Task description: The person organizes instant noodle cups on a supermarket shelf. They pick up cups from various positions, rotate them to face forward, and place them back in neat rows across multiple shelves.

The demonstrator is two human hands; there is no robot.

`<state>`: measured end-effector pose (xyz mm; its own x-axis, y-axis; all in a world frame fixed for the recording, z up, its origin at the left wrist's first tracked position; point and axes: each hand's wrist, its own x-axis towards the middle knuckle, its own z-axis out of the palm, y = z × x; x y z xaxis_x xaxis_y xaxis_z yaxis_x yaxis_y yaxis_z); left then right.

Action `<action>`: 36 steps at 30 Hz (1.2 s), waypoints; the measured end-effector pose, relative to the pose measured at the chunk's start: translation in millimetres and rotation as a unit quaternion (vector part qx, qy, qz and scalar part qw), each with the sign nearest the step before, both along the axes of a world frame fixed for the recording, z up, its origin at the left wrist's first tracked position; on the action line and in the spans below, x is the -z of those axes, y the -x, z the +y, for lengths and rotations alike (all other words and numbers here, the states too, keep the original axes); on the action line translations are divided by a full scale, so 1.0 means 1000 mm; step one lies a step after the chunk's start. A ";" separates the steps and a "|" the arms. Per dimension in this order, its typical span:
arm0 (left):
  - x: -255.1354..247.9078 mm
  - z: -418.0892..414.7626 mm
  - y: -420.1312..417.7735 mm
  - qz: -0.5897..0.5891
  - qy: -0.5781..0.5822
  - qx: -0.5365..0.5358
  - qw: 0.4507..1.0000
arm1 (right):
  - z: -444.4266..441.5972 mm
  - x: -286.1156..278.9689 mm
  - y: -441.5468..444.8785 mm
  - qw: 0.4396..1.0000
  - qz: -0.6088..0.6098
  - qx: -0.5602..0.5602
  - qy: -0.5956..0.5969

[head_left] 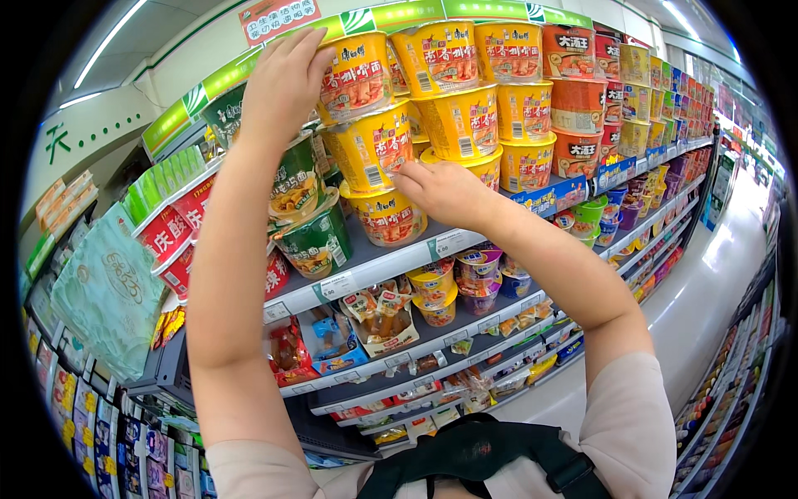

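Yellow instant noodle tubs stand stacked on the top shelf. My left hand (pixel 290 78) is raised against the left side of the upper yellow noodle tub (pixel 355 75), with its fingertips near the lid. Below it, my right hand (pixel 436 190) touches the lower right side of the middle yellow noodle tub (pixel 371 150). Another yellow noodle tub (pixel 386 218) forms the bottom of this stack, on the shelf. Green noodle tubs (pixel 312 243) stand just to the left, partly behind my left forearm. Whether either hand bears a tub's weight, I cannot tell.
Orange-red noodle tubs (pixel 576 103) continue the row on the right. Lower shelves hold small noodle cups (pixel 436 287) and boxes of packaged snacks (pixel 380 321). A pale green bag (pixel 106 293) is at the left. The shelf edge (pixel 374 274) carries price tags; an aisle floor (pixel 704 274) runs along the right.
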<state>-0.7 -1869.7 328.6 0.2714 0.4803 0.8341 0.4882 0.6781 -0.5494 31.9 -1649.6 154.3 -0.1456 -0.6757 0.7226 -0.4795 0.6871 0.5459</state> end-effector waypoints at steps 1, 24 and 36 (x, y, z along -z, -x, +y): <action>-0.008 0.004 0.003 -0.092 -0.011 0.001 0.996 | 0.001 0.001 0.000 1.000 0.000 0.001 0.004; 0.454 0.041 -0.124 -0.905 -0.191 0.379 0.013 | -0.023 0.236 -0.214 0.820 -0.388 -0.018 0.420; 0.404 0.107 -0.214 -0.813 -0.048 0.578 -0.057 | 0.034 0.397 -0.266 0.499 -0.522 0.069 0.689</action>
